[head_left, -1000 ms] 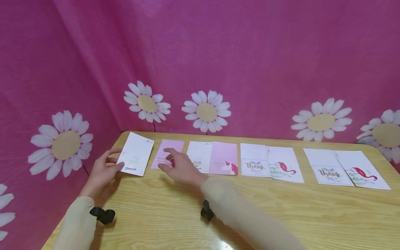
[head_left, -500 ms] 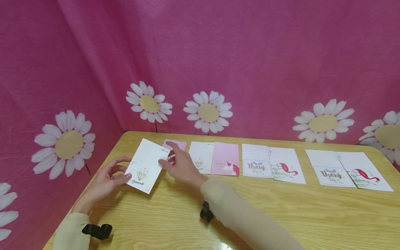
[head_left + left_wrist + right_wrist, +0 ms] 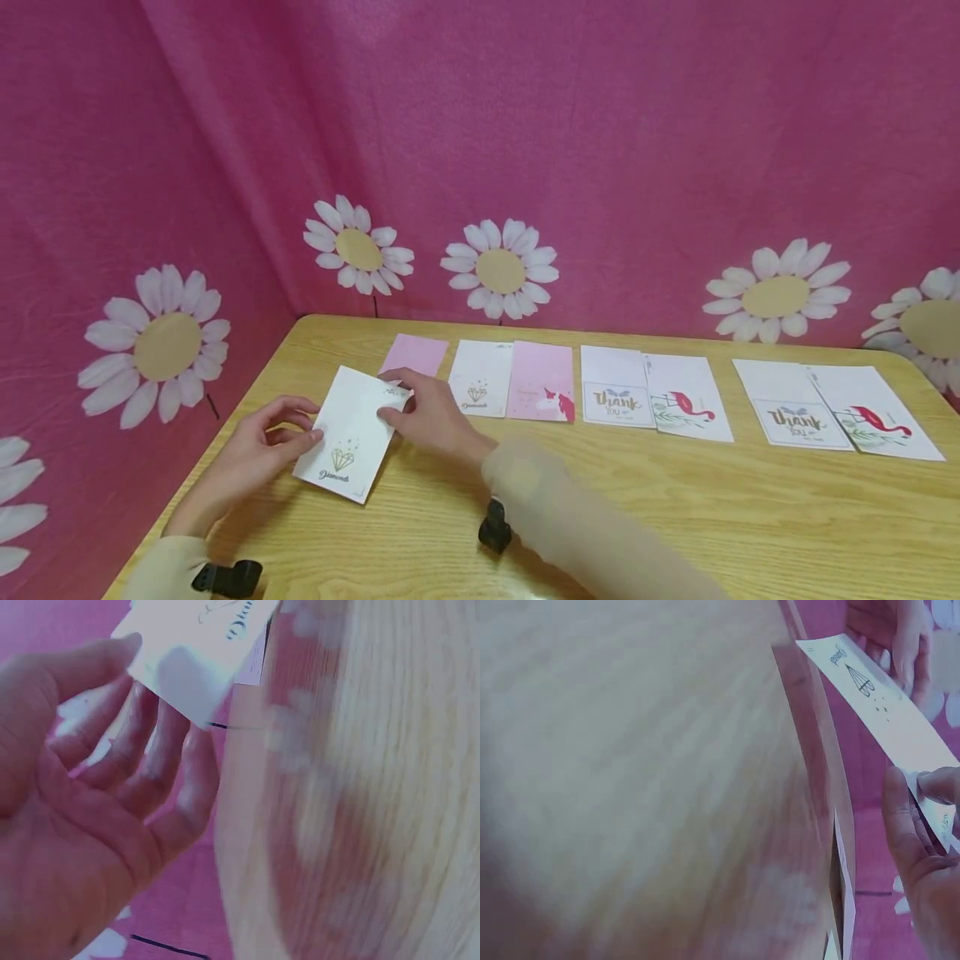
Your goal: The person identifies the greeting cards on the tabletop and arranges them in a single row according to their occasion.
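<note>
A white card (image 3: 348, 429) printed with a gold diamond and the word "Diamonds" is held tilted above the left part of the wooden table. My left hand (image 3: 251, 454) pinches its left edge, thumb in front and fingers behind, as the left wrist view shows. At the upper right corner my right hand (image 3: 438, 417) grips the same card, its thumb (image 3: 937, 784) across the printed face. Just behind the right hand lies a pink card (image 3: 417, 354), its lower part hidden by the held card and hand.
Along the table (image 3: 600, 500) to the right lie another Diamonds card (image 3: 480, 375), a pink unicorn card (image 3: 542, 379), two "thank you" cards (image 3: 617, 404) and two flamingo cards (image 3: 686, 400). A magenta curtain (image 3: 600, 150) with daisies hangs behind and at the left.
The Diamonds card has moved right and toward the person, off its place at the far left. My right hand, earlier over the pink card, has taken hold of the Diamonds card's upper right corner.
</note>
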`<state>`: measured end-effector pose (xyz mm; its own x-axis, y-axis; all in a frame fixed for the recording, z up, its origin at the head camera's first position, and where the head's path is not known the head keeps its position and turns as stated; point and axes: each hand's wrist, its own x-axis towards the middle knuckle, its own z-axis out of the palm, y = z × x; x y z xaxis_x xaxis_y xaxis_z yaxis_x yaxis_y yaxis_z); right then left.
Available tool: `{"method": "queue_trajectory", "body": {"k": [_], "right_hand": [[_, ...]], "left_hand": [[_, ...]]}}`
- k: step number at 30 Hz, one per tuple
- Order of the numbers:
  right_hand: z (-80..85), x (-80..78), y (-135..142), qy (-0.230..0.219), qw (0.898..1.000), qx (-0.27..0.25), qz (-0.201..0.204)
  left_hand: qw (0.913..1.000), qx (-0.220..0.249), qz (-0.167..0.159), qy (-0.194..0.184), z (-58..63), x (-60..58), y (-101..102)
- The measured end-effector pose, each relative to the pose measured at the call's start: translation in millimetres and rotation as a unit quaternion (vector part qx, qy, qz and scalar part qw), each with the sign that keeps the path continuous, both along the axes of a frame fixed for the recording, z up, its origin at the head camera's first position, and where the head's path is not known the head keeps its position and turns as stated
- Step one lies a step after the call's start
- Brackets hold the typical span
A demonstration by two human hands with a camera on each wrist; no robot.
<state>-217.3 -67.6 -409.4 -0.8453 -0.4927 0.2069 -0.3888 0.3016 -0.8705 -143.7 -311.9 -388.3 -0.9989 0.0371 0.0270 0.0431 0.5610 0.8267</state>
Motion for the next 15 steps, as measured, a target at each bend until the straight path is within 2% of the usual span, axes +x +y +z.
{"method": "queue_trajectory", "body": {"k": [3, 8, 12, 15], "right_hand": [[-0.6, 7.4, -6.2, 0.007, 1.0, -0.001, 0.009], [-2.1, 18.6, -16.8, 0.027, 1.0, 0.009, -0.001], [-4.6, 28.1, -25.3, 0.058, 0.997, 0.048, 0.006], [-7.5, 35.0, -32.4, 0.107, 0.989, 0.104, 0.016]], "left_hand": [[0.9993, -0.034, 0.017, 0.003, 3.3, 3.3, 0.4], [0.9958, -0.078, 0.049, 0.007, 2.0, 10.9, -5.4], [0.9941, -0.089, 0.062, 0.003, -2.2, 17.6, -14.4], [0.9932, -0.1, 0.059, 0.008, -6.1, 20.7, -21.6]]}}
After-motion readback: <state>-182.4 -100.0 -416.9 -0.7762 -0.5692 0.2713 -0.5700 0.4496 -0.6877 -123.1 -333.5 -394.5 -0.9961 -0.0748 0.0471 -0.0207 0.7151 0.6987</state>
